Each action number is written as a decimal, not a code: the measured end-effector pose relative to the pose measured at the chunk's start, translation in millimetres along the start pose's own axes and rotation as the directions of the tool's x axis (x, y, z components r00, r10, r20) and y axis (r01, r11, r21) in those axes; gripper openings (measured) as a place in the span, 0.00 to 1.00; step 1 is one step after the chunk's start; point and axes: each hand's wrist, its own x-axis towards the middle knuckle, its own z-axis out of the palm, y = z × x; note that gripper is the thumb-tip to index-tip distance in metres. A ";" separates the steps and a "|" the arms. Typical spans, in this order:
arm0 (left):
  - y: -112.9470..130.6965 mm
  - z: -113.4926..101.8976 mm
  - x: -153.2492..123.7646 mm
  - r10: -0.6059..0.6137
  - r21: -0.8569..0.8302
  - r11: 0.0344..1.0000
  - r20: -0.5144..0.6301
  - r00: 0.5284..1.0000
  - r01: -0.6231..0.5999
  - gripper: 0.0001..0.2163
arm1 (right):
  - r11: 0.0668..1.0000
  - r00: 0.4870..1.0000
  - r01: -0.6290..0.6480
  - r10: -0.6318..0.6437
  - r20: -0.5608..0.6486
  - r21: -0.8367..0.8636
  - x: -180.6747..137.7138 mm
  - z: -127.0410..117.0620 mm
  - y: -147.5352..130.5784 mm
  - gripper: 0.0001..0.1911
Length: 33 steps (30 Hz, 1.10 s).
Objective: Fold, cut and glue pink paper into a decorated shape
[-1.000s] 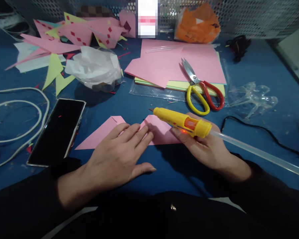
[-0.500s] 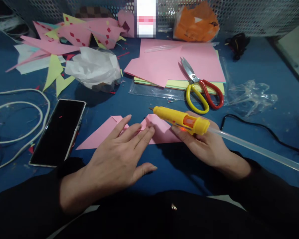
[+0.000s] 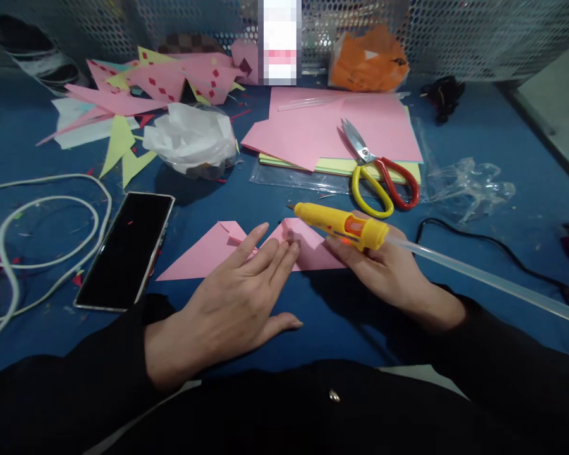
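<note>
A folded pink paper (image 3: 194,256) lies flat on the blue table in front of me. My left hand (image 3: 237,291) presses on its middle with the fingers stretched out and the thumb apart. In my right hand (image 3: 389,272) is a yellow hot glue gun (image 3: 341,224), its tip pointing left above the paper's upper edge. A long clear glue stick (image 3: 483,281) sticks out of its back, and a small orange light glows on its side. The right fingers are partly hidden behind the gun; the thumb side touches the paper's right end.
Scissors with red and yellow handles (image 3: 372,167) lie on stacked coloured paper (image 3: 303,129). A phone (image 3: 126,249) and a white cable (image 3: 47,196) are at left. Crumpled white paper (image 3: 189,139), pink cut-outs (image 3: 161,76), an orange bag (image 3: 370,60) and clear plastic (image 3: 469,183) lie farther back.
The view has shifted slightly, moving the things at left rightward in the picture. My left hand stays pressed on the pink paper, and the glue gun keeps nearly the same pose.
</note>
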 end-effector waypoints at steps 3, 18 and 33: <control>-1.6 -0.8 1.2 -0.007 -0.034 0.999 0.009 1.000 0.007 0.38 | 1.000 1.000 -0.009 0.009 0.002 0.009 0.0 0.0 -0.3 0.13; -16.0 2.9 -2.6 -0.131 -0.310 0.941 0.046 0.990 0.139 0.42 | 0.886 0.951 -0.301 0.305 0.045 0.352 7.7 -0.3 1.1 0.14; -16.3 1.1 0.5 -0.112 -0.277 0.955 0.002 0.994 0.108 0.45 | 0.902 0.968 -0.248 0.247 0.050 0.354 10.0 -0.4 1.3 0.11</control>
